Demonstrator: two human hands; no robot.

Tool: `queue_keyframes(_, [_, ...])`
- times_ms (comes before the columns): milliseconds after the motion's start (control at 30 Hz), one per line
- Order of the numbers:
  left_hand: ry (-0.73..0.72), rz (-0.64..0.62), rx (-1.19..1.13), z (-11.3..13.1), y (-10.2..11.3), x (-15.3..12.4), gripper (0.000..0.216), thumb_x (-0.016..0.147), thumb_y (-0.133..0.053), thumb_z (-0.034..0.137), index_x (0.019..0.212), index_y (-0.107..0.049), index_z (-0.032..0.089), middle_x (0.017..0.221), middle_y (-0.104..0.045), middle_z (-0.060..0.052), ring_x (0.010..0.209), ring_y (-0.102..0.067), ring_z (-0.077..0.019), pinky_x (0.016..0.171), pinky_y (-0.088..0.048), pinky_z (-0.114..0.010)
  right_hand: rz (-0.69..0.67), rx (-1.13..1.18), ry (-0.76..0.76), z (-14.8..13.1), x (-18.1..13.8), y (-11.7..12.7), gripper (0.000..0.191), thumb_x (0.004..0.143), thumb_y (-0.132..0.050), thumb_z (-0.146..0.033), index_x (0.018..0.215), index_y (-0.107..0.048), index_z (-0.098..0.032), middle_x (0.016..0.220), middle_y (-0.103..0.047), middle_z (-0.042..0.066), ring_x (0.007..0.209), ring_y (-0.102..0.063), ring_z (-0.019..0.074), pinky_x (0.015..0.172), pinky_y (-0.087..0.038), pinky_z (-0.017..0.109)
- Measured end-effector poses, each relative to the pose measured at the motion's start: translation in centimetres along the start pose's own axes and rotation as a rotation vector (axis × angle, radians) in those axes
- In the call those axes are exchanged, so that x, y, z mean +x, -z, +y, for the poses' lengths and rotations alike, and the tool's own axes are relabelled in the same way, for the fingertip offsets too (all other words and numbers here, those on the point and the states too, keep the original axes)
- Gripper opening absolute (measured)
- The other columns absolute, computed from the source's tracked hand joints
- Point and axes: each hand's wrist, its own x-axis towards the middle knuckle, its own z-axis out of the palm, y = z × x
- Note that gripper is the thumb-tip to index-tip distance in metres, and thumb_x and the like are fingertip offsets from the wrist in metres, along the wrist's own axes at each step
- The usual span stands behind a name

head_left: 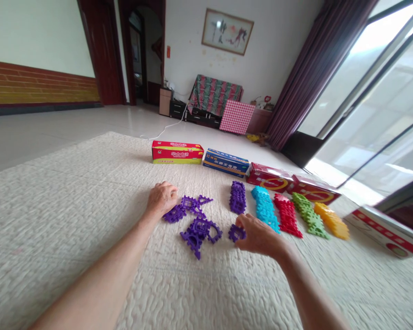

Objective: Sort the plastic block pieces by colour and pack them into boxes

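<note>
Loose purple plastic building tiles (198, 229) lie scattered on a cream quilted mat (72, 220) in front of me. My left hand (161, 198) rests on the mat with curled fingers, touching a purple tile (175, 213) at its fingertips. My right hand (258, 236) pinches a small purple tile (235, 233) at the mat's surface. Beyond it lies a neat stack of purple tiles (237, 197). To its right run rows of cyan tiles (265, 208), red tiles (288, 215), green tiles (309, 214) and yellow tiles (331, 221).
Several flat boxes line the mat's far edge: a red and yellow box (177, 152), a blue box (226, 162), two red boxes (269, 177), and a white and red box (385, 229) at right. Glass doors and a dark curtain (309, 78) stand at right.
</note>
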Motion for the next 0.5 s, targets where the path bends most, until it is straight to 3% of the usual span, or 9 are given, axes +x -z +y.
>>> queue_keyframes(167, [-0.006,0.008,-0.003,0.0,0.0,-0.1,0.025,0.079,-0.05,0.022,0.089,-0.072,0.024,0.102,-0.069,-0.004,0.091,-0.059,-0.0221,0.078,-0.046,-0.031,0.076,-0.038,0.03,-0.1,0.6,0.0,0.028,0.063,-0.059,-0.018,0.09,-0.055,-0.02,0.085,-0.062,0.005,0.074,-0.06,0.0183,0.062,-0.042,0.028])
queue_keyframes(367, [-0.017,0.01,-0.005,0.1,0.1,-0.1,0.025,0.078,-0.05,0.022,0.088,-0.073,0.023,0.101,-0.069,-0.004,0.091,-0.059,-0.0226,0.08,-0.046,-0.032,0.313,-0.045,-0.056,1.2,2.5,-0.8,0.034,0.071,-0.058,-0.02,0.104,-0.054,-0.018,0.101,-0.056,0.011,0.089,-0.057,0.0239,0.074,-0.046,0.036])
queue_keyframes(500, [-0.005,0.005,-0.011,0.1,0.1,0.0,0.025,0.078,-0.05,0.022,0.089,-0.073,0.024,0.102,-0.069,-0.004,0.092,-0.059,-0.0224,0.08,-0.046,-0.031,0.401,-0.064,-0.053,2.0,3.0,-1.8,0.033,0.073,-0.057,-0.019,0.106,-0.054,-0.018,0.105,-0.054,0.011,0.096,-0.054,0.0269,0.077,-0.045,0.039])
